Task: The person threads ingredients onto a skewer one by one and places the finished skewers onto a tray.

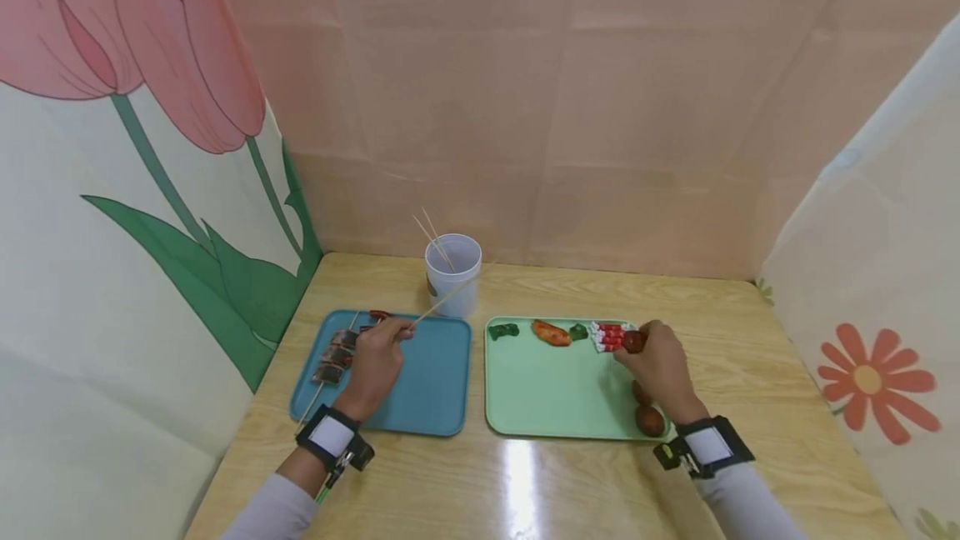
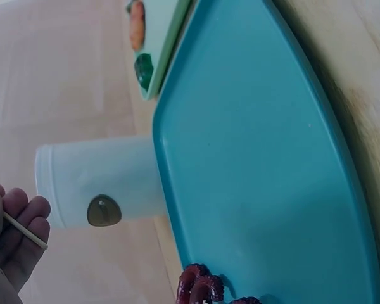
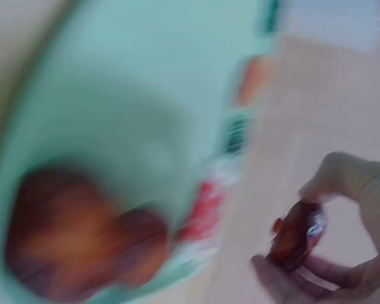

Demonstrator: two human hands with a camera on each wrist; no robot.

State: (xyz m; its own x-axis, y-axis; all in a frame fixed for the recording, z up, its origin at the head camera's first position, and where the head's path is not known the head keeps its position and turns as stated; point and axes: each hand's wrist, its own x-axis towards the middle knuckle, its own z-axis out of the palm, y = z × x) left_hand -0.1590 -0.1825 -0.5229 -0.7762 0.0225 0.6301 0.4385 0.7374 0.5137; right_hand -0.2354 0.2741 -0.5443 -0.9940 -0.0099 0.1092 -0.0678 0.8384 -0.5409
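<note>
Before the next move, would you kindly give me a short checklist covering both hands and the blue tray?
1. Wooden stick gripped in the left hand: ok.
2. Brown piece gripped in the right hand: ok.
3. Visible length of the wooden stick bare: ok.
4. Wooden stick and brown piece brought together: not ok, well apart.
5. Wooden stick's tip sharp: cannot tell, too small.
6. Bare room on the blue tray: ok.
</note>
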